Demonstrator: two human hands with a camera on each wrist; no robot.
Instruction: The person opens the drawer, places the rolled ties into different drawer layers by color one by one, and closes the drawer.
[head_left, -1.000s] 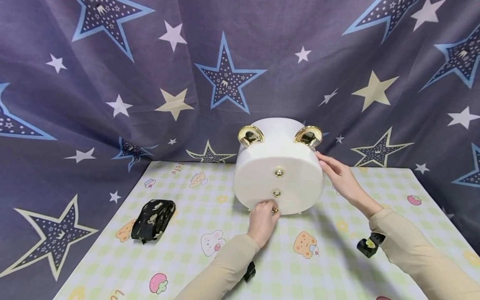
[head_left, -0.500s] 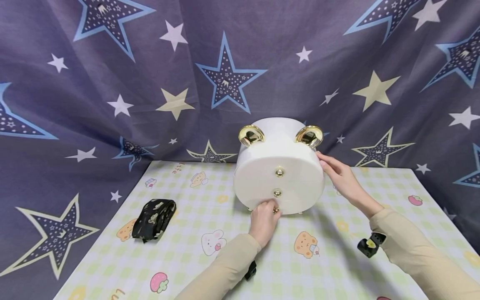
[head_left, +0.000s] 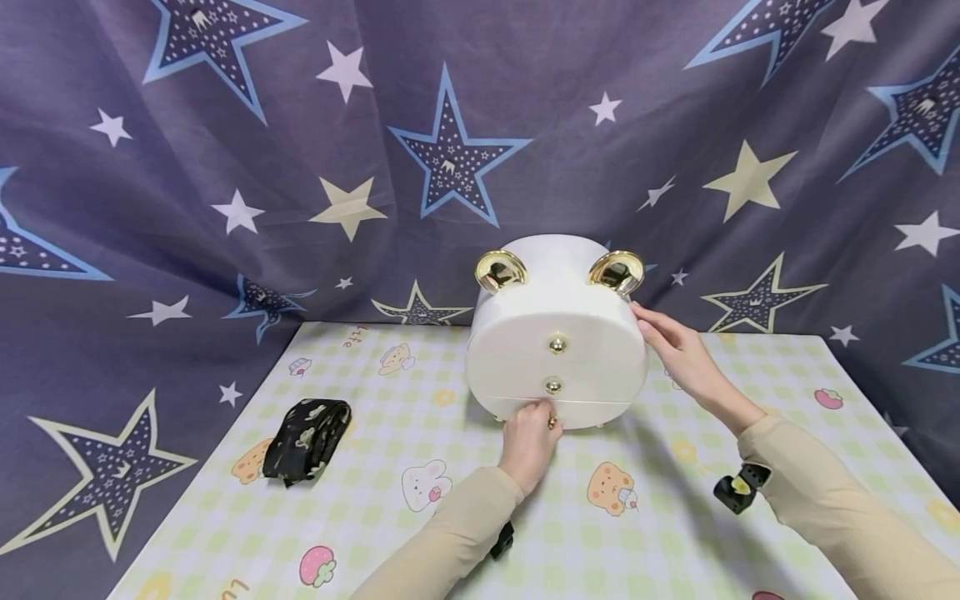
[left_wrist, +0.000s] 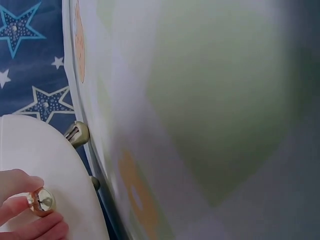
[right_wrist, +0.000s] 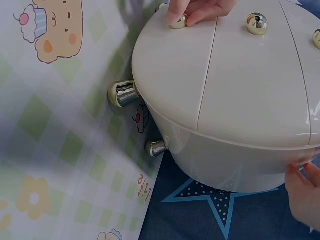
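Pinching the lowest knob (left_wrist: 46, 201), our left hand (head_left: 527, 440) fronts the white box (head_left: 557, 296); our right hand (head_left: 681, 348), fingers relaxed, touches its right side.

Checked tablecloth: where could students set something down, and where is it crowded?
Bare: between black bundle and white box; in front of the box, between left sleeve and right sleeve; between right sleeve and cloth's right edge. Crowded: lowest knob, pinched by the left hand, and the box's side, touched by the right hand.
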